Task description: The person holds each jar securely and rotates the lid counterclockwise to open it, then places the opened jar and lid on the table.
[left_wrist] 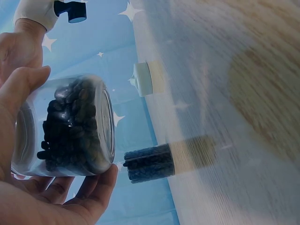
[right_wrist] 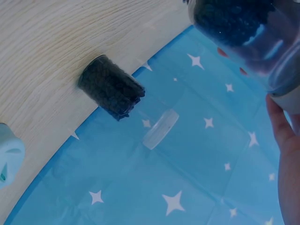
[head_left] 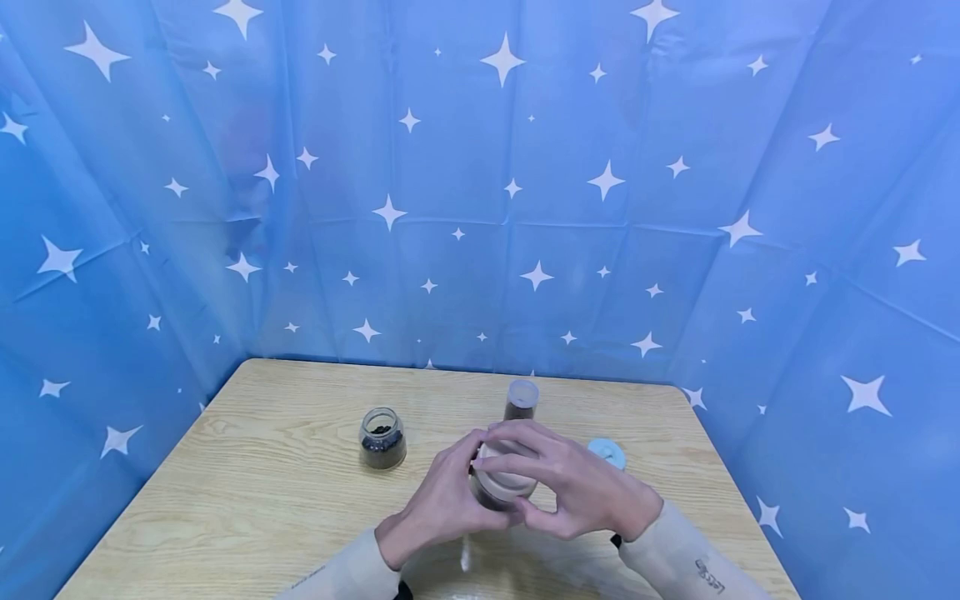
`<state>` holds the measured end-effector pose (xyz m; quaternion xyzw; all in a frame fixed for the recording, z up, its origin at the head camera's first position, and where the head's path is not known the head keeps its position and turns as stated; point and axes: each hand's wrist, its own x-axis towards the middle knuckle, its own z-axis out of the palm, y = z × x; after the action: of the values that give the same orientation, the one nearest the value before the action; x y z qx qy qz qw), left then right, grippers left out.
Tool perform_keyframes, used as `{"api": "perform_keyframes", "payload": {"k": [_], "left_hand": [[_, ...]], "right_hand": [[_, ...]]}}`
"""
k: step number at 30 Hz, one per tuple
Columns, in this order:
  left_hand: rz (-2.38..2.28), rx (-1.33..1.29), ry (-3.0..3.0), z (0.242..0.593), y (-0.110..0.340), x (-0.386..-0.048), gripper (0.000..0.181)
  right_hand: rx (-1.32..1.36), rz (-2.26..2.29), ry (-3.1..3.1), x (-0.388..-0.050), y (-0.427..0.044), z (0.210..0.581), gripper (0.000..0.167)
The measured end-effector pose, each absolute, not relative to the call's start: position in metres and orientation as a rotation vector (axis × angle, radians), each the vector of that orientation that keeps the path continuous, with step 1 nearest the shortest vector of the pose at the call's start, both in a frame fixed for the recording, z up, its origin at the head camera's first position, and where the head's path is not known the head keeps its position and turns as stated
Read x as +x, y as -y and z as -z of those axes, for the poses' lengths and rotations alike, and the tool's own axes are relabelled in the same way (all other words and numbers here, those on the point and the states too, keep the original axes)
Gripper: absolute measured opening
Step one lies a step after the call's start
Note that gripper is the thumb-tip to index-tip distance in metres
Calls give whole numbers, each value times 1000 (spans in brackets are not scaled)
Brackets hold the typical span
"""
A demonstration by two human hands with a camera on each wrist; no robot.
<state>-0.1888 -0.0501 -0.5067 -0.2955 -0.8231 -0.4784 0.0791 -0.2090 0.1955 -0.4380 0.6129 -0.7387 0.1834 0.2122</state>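
My left hand (head_left: 450, 492) holds a clear jar (left_wrist: 70, 126) from the side, thumb and fingers curled round it. Dark bean-like pieces fill much of the jar, which is raised above the table. Over its top, my right hand (head_left: 581, 487) grips a pale lid (head_left: 506, 468) by the rim, fingers on the far side and thumb near. In the right wrist view the lid (right_wrist: 288, 101) sits at the jar's mouth; whether it is fully seated I cannot tell.
An open glass jar (head_left: 382, 446) with dark pieces stands left on the wooden table (head_left: 225, 483). Behind my hands is a tall clear container (right_wrist: 110, 86) with a translucent cap (head_left: 522, 392). A light blue lid (head_left: 607, 453) lies to the right. A starry blue curtain (head_left: 465, 283) surrounds the table.
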Motion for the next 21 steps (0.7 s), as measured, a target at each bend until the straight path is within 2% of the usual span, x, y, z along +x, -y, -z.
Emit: {"api": "perform_keyframes", "payload": {"k": [5,13,21], "left_hand": [[1420,-870,2480,508,51,-188,96],[1407,-846,2479,508,50,-187,95],[1411,-830,2449,510,50,-189,96]], "right_hand": [[1702,-507,2056,-208,-195,438,74],[1694,-494,2056,-207,-193,439,76],[1582,-529,2040,-202,-187,443,59]]}}
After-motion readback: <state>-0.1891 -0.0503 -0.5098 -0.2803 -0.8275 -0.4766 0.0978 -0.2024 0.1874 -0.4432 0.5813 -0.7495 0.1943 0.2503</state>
